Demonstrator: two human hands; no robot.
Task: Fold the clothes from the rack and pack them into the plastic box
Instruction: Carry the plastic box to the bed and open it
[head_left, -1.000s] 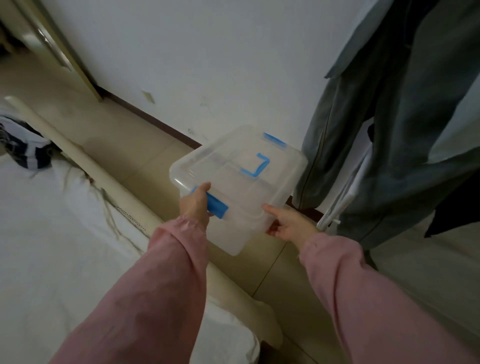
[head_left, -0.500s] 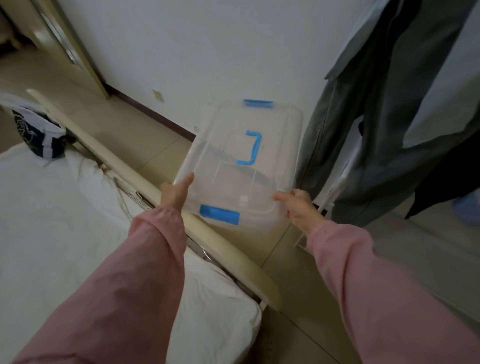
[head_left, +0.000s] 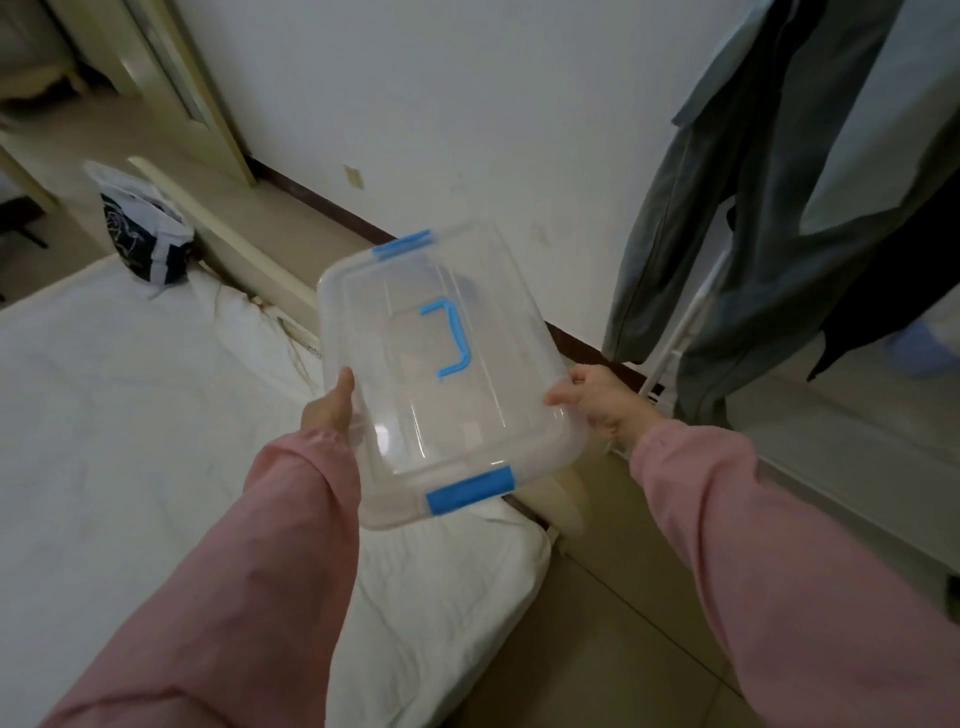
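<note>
A clear plastic box with a snapped-on lid is held in the air between both hands, above the near corner of a bed with a white sheet and tilted so the lid faces the camera. A blue handle lies flat on the lid, and a blue latch sits on the near short end with a second one on the far end. Through the walls nothing inside can be made out.

The left hand grips the left long side: its thumb lies along the lid's edge, and its fingers are hidden under the box. The right hand holds the opposite side, thumb on the rim and fingers curled below, only partly seen. Pink sleeves cover both arms and run out of the bottom of the frame.

To the right, grey-green clothes hang on a white rack, of which only one thin slanted tube shows between the cloth; the tops of the garments are cut off. A dark garment hangs beside them, with a blurred pale blue shape at the frame's edge that cannot be identified. A dark blue and white bag stands at the far end of the bed against its beige rail.
</note>
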